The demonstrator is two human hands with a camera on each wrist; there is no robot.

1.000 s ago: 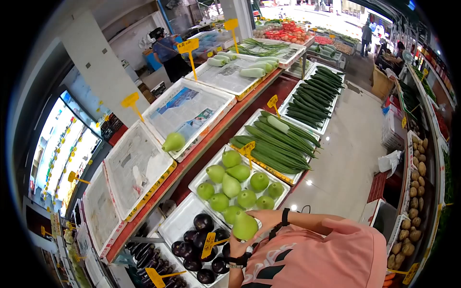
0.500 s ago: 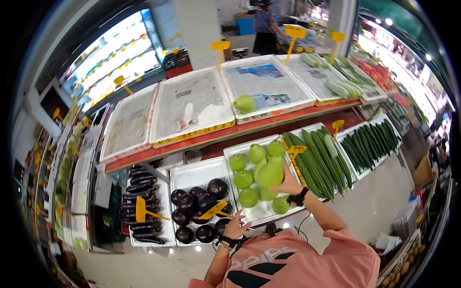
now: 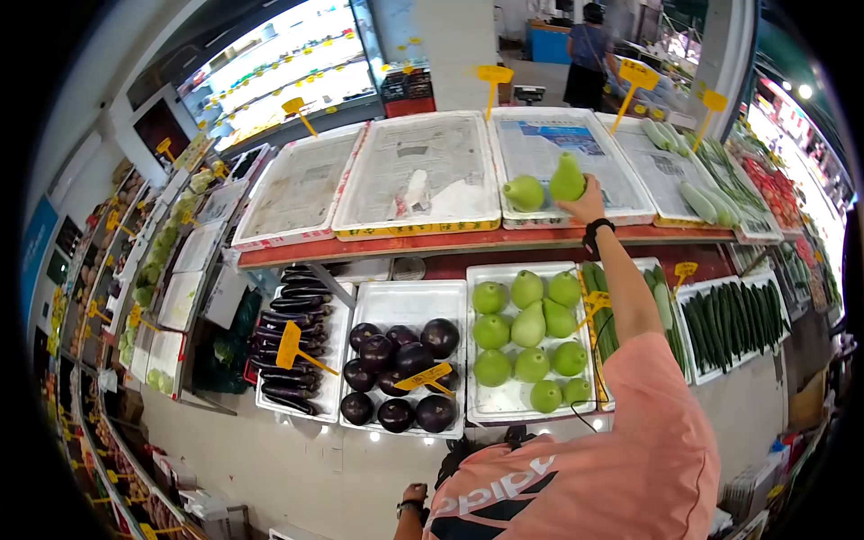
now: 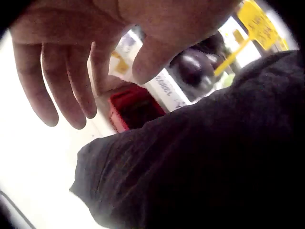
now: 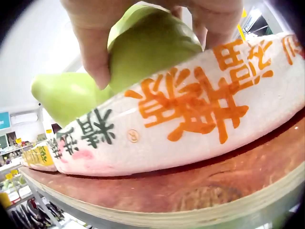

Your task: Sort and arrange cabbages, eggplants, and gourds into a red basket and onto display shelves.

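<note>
My right hand (image 3: 587, 203) grips a pale green bottle gourd (image 3: 567, 178) by its rounded bottom, in a newspaper-lined white foam tray (image 3: 621, 219) on the upper shelf. Beside it on the left lies another bottle gourd (image 3: 524, 193). In the right wrist view the thumb and fingers wrap the held gourd (image 5: 152, 52), just behind the tray's printed front wall (image 5: 190, 109). Low in front of the body hangs my left hand (image 3: 415, 492), holding nothing; its fingers are loosely extended in the left wrist view.
Below, a foam tray (image 3: 477, 414) holds several more bottle gourds. Round eggplants (image 3: 414, 360), long eggplants (image 3: 292, 333) and cucumbers (image 3: 733, 319) fill neighbouring trays. Yellow price signs (image 3: 493, 76) stick up among them. The red shelf edge (image 3: 378, 250) runs between the two levels.
Two hands held a bottle gourd over the lower trays; then the left let go. The right has carried the gourd up into the upper tray, while the left dropped beside the body.
</note>
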